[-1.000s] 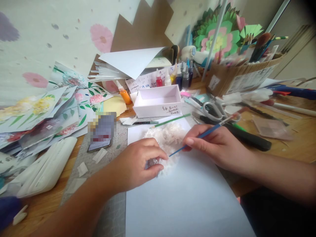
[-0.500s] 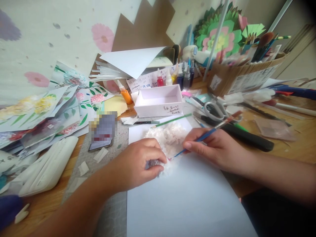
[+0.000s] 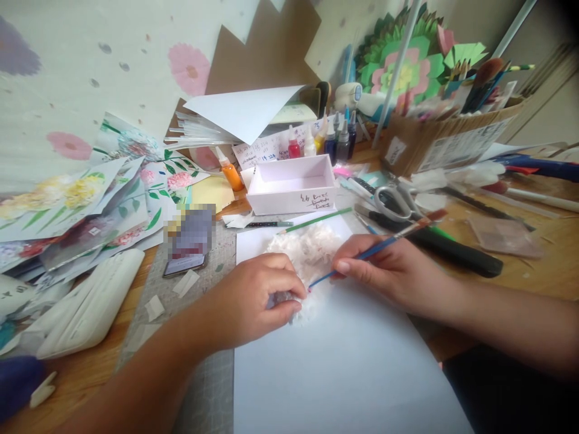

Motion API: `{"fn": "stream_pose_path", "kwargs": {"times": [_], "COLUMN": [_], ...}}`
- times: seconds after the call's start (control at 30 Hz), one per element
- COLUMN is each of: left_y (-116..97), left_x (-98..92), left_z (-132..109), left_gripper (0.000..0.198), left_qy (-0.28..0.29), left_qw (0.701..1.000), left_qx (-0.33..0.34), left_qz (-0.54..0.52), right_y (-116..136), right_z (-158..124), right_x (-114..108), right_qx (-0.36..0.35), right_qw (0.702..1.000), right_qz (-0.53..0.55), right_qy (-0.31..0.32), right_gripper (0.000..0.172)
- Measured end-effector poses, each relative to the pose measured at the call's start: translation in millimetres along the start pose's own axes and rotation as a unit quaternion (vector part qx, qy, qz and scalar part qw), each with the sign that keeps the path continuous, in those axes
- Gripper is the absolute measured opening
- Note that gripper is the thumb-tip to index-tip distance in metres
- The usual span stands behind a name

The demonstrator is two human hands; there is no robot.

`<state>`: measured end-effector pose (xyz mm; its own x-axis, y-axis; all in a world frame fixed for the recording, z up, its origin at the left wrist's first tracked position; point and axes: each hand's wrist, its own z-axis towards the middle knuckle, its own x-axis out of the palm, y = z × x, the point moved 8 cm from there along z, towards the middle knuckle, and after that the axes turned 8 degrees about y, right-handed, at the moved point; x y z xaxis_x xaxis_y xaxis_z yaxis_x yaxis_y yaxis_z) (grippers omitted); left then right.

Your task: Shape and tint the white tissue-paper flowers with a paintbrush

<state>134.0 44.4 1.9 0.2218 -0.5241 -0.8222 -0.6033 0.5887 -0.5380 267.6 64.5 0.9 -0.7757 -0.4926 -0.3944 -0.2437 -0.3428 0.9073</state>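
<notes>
A fluffy white ruffled piece [image 3: 319,247], like a paper flower, lies on a white sheet of paper [image 3: 335,367]. My left hand [image 3: 266,295] is closed with thumb and fingers on its near left edge, covering part of it. My right hand [image 3: 380,265] pinches a blue paintbrush [image 3: 377,246]. Its bristles point up to the right, while the thin blue handle end meets the white piece beside my left fingertips. A small pink-red spot shows at that end. Just behind the white piece lies a green pencil [image 3: 316,220].
Behind the sheet stands a white open box [image 3: 289,202], with several dropper bottles [image 3: 341,141] beyond. To the right are grey-handled scissors [image 3: 393,202] and a cardboard box of brushes [image 3: 447,141]. A phone [image 3: 187,241] and painted flower pictures [image 3: 67,199] lie left.
My right hand has shifted slightly left with the paintbrush, bringing its handle end closer to my left fingertips. My left hand stays on the white piece.
</notes>
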Motion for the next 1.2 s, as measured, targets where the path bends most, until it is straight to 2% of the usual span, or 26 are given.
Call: {"fn": "stream_pose_path", "kwargs": {"times": [0.13,0.33,0.53,0.7,0.8,0.93,1.03,1.2], "left_y": [-0.6,0.4,2.3,5.2,4.6,-2.6,-4.1,3.8], "left_x": [0.2,-1.0,0.6,1.4,0.1,-1.1,0.3,1.2], "left_z": [0.7,1.5,0.9,1.6,1.0,-0.1,0.2,2.0], "left_gripper": [0.014,0.019,0.023,0.026,0.021,0.015,0.02,0.023], "left_qy": [0.0,-0.011,-0.007,-0.013,-0.018,-0.009,0.001,-0.009], "left_qw": [1.0,1.0,1.0,0.999,0.999,1.0,1.0,0.999], "left_qx": [0.001,-0.006,-0.016,-0.026,-0.029,0.0,0.017,-0.016], "left_qz": [0.001,0.008,0.017,0.016,0.018,0.003,-0.004,0.027], "right_y": [-5.4,0.3,5.9,0.5,-3.4,-6.3,-7.7,-4.9], "right_z": [1.8,-0.2,-1.3,1.2,2.2,2.3,2.8,0.7], "right_x": [-1.1,-7.3,-0.7,-4.0,-5.0,-6.3,-5.7,-9.5], "right_qx": [0.017,0.016,-0.006,0.003,0.012,0.022,0.031,0.019], "right_qw": [1.0,0.998,0.999,1.0,1.0,0.999,0.999,0.998], "right_qz": [-0.005,0.051,0.044,0.001,-0.003,-0.014,-0.005,0.038], "right_qy": [-0.004,-0.02,0.015,-0.014,-0.022,-0.031,-0.027,-0.037], "right_gripper": [0.027,0.029,0.024,0.025,0.028,0.031,0.031,0.029]}}
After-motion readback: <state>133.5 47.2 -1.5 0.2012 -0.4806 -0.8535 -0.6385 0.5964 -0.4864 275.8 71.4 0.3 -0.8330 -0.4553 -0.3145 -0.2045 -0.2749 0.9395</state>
